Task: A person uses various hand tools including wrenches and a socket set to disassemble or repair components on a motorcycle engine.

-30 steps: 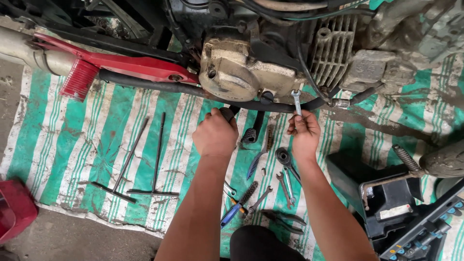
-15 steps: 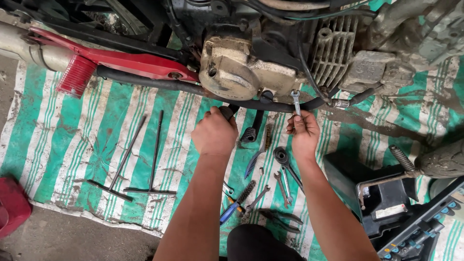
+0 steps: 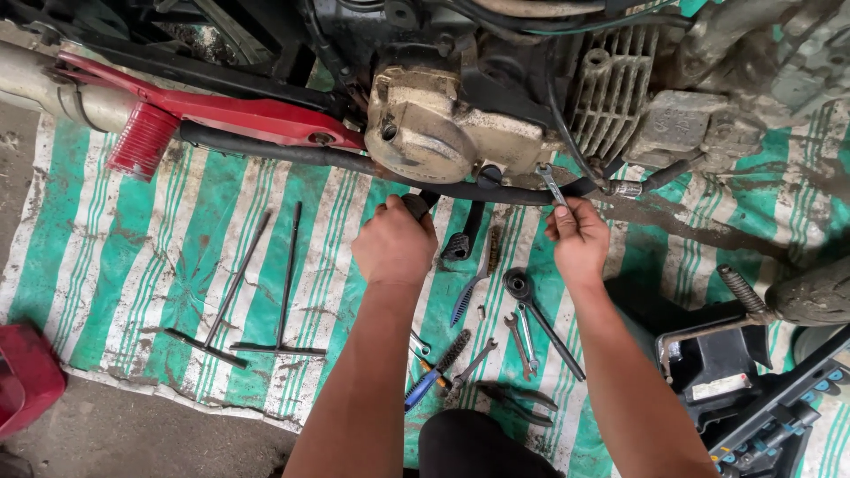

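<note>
While a dirt-caked motorcycle engine with a tan, rounded metal side cover (image 3: 434,133) fills the top of the view, everything else is placed relative to it. Below the engine lies a green-and-white striped woven plastic sheet (image 3: 115,265), soiled and creased, apparently spread to keep tools off the ground. Left of the engine runs a red painted metal lever with a ribbed red rubber foot peg (image 3: 142,140); along the engine's underside passes a black rubber-sleeved bar (image 3: 292,152). Below and left of the engine, two long dark steel T-handle wrenches (image 3: 266,283) rest flat on the sheet.

The left hand (image 3: 394,243) is closed, knuckles up, around a black handle just under the side cover; what the handle belongs to is hidden by the fist. The right hand (image 3: 580,239) pinches a small bright steel open-end spanner (image 3: 551,184) between fingers and thumb, its head raised to the engine's lower edge beside the finned cylinder, seemingly so as to reach a fastener there.

Directly below the engine, between the forearms, lie a dark socket wrench (image 3: 531,310), small spanners (image 3: 521,332) and blue-handled pliers (image 3: 425,385), close for ready reach.
</note>
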